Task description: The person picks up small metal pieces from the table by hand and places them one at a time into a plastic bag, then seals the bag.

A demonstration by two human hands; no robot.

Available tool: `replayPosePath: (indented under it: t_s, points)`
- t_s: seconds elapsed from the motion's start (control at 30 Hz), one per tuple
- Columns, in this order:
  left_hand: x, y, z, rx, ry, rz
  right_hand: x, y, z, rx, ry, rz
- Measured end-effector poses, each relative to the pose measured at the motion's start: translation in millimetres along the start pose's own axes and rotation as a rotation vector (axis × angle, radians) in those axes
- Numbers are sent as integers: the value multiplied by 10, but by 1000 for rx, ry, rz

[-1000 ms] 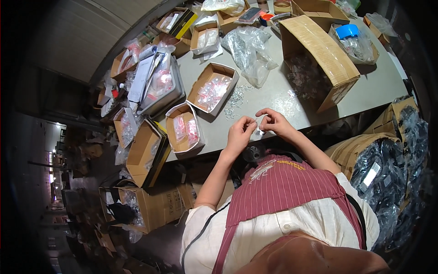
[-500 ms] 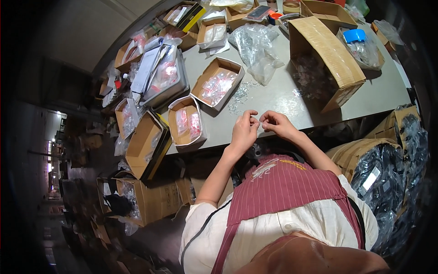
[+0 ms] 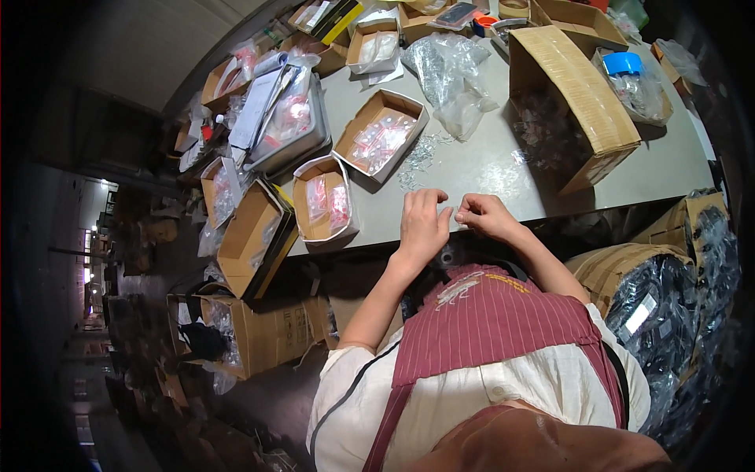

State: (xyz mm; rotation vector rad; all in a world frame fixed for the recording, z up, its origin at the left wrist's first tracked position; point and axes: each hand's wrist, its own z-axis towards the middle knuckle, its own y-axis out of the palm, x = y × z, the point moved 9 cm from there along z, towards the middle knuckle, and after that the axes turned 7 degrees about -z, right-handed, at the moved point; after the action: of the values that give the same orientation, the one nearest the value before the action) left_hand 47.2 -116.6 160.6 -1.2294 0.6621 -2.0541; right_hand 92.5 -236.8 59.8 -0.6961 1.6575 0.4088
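My left hand (image 3: 423, 226) is at the table's near edge, seen from its back, fingers curled forward and thumb raised beside them. Whatever it may hold is hidden. Close on its right, my right hand (image 3: 485, 217) pinches thumb and forefinger together; anything between them is too small to make out. A narrow gap separates the two hands. Just beyond them lies a loose scatter of small shiny metal pieces (image 3: 421, 157) on the grey table (image 3: 487, 169). An open carton tray (image 3: 380, 135) with small red-edged clear bags stands left of the scatter.
A smaller carton tray (image 3: 325, 198) holds red and clear bags. A clear plastic bag (image 3: 452, 82) of metal pieces lies farther back. A cardboard box (image 3: 578, 102) on its side stands at right with dark contents. A grey bin (image 3: 303, 141) carries papers. Wrapped bundles (image 3: 661, 307) sit below right.
My hands have drawn slightly apart, and my left hand's fingers have turned so that its back shows more. The table things appear shifted a little as the view moved.
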Motion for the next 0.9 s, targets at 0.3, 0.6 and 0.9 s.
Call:
replayPosePath:
  t_s: [0.3, 0.6, 0.9]
  points:
    - [-115, 234, 44, -342, -334, -231, -32, 24, 14, -77, -179, 98]
    - [-330, 423, -121, -508, -535, -639, -285, 113, -140, -259, -18, 462]
    - [-243, 439, -194, -519, -606, -901, -206, 98, -158, -317, 43, 377]
